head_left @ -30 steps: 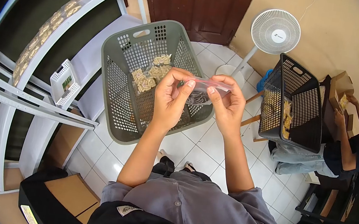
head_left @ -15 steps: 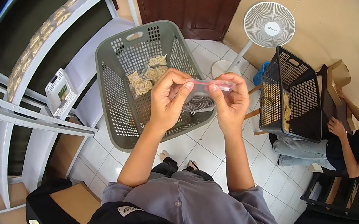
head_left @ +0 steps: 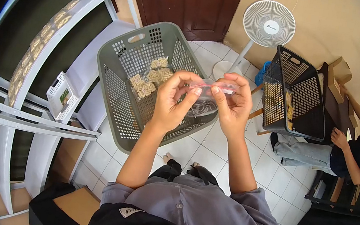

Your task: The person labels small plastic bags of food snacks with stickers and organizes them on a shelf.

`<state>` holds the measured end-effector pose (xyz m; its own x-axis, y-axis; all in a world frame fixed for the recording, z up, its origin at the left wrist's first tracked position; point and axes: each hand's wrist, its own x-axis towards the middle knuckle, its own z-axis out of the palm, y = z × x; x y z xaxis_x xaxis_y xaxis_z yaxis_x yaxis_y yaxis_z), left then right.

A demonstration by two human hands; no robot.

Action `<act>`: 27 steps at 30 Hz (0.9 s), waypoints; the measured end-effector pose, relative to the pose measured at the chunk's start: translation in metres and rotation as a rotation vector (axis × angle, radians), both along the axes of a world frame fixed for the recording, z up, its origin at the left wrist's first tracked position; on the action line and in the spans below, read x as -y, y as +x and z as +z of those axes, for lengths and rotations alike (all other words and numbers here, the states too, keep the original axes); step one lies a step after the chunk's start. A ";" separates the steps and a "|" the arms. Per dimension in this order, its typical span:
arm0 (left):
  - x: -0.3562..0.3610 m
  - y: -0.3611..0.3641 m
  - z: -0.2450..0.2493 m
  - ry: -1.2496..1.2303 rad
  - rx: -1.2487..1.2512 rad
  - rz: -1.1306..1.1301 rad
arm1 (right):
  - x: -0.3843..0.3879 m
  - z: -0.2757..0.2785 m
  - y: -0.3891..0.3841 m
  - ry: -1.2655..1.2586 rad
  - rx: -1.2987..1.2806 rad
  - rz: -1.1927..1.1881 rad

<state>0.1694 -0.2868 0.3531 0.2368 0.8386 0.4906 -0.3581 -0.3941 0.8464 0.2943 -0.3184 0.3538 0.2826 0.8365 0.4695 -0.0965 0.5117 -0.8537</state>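
Observation:
Between both hands, in front of my chest, is a clear zip-lock bag (head_left: 202, 108) with a pink seal strip along its top. Dark, curved pieces lie inside it; their kind I cannot make out. My left hand (head_left: 175, 100) pinches the strip's left part between thumb and fingers. The right part is pinched by my right hand (head_left: 231, 105), thumb pressed on the seal. Behind and below the hands stands a large grey-green perforated basket (head_left: 113, 114), holding several clear packs of pale, beige pieces (head_left: 143, 86).
A white shelf rack (head_left: 77, 10) at left carries similar packs and a small white basket (head_left: 61, 96). A white fan (head_left: 269, 24) stands near the brown door (head_left: 188, 3). At right, a co-worker (head_left: 345, 145) sits beside a black basket (head_left: 302, 79) and open cardboard box (head_left: 339, 73).
My left hand has slid slightly right along the seal, closer to my right hand. The co-worker's nearer hand has shifted slightly downward.

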 end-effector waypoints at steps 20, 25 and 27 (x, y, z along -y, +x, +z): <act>0.021 0.089 0.001 0.061 0.032 0.000 | 0.025 0.003 0.097 0.063 -0.074 0.016; 0.022 0.116 0.004 0.090 -0.142 0.085 | 0.030 0.009 0.123 0.061 -0.032 -0.022; 0.021 0.127 0.004 0.161 -0.180 0.120 | 0.033 0.008 0.134 0.059 -0.009 -0.027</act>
